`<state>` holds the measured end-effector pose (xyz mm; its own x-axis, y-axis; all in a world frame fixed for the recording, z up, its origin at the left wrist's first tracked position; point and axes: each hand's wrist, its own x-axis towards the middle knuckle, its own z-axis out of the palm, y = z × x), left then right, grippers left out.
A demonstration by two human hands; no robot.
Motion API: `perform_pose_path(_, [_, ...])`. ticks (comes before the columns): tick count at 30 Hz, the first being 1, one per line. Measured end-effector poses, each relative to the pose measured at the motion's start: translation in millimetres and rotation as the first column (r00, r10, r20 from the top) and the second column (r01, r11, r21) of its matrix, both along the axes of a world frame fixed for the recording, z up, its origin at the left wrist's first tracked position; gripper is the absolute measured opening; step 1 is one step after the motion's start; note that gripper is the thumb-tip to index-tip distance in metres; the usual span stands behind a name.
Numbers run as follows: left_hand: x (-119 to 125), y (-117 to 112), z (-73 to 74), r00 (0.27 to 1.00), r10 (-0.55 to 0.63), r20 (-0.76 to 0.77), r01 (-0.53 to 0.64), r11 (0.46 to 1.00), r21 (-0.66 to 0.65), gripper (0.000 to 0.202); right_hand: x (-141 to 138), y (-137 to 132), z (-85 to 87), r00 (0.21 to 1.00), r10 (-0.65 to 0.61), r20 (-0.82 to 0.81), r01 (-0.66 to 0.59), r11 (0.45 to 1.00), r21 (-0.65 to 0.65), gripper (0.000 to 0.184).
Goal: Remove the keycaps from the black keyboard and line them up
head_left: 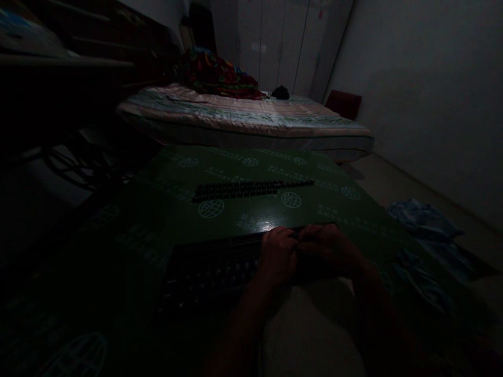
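Table bears keys, rowed likely for order — left hand and right hand lie over keyboard, grips indiscernible.

Ahead of left hand and right hand: bare green tabletop gave passage, then rows of keycaps lay across | leftward: keyboard blocked low passage | rightward: tabletop ran toward crumpled cloth, seemingly near the edge, too dim

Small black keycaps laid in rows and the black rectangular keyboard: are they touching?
Apart: the head view shows green printed tabletop between the small black keycaps and the black rectangular keyboard.
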<state>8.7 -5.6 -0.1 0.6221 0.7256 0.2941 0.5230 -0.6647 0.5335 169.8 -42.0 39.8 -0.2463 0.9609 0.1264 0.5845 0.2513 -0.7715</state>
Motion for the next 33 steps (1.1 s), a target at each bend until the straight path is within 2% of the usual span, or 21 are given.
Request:
perform_pose_path(7, [-0.4,0.5,4.2,1.000,-0.020,-0.021,0.019,0.999,-0.032,0.022,-2.2,2.4,2.1,0.998,0.037,0.041,-0.038,0.999,0.016,0.011])
perform_pose_path(13, [0.1,1.1,0.0,1.000,-0.015,0.008,0.015,1.000,-0.010,0.028,-2.7,5.4,3.2,0.996,0.078,0.053,-0.078,0.997,-0.002,0.011])
perform_pose_path(19, [2.1,-0.9,3.3,1.000,-0.002,-0.020,0.002,1.000,-0.017,0.023,-2.6,5.7,4.4,0.994,0.109,0.018,-0.108,0.993,-0.040,0.013])
perform_pose_path(26, [2.7,-1.2,1.0,1.000,-0.009,-0.021,0.009,1.000,-0.007,0.028,-1.5,4.7,6.0,0.992,0.118,0.042,-0.116,0.992,-0.042,0.014])
perform_pose_path(33, [2.1,-1.9,6.0,0.998,-0.021,-0.053,0.020,0.999,-0.028,0.028,0.8,4.0,0.5,0.992,0.098,0.078,-0.094,0.994,-0.057,0.017])
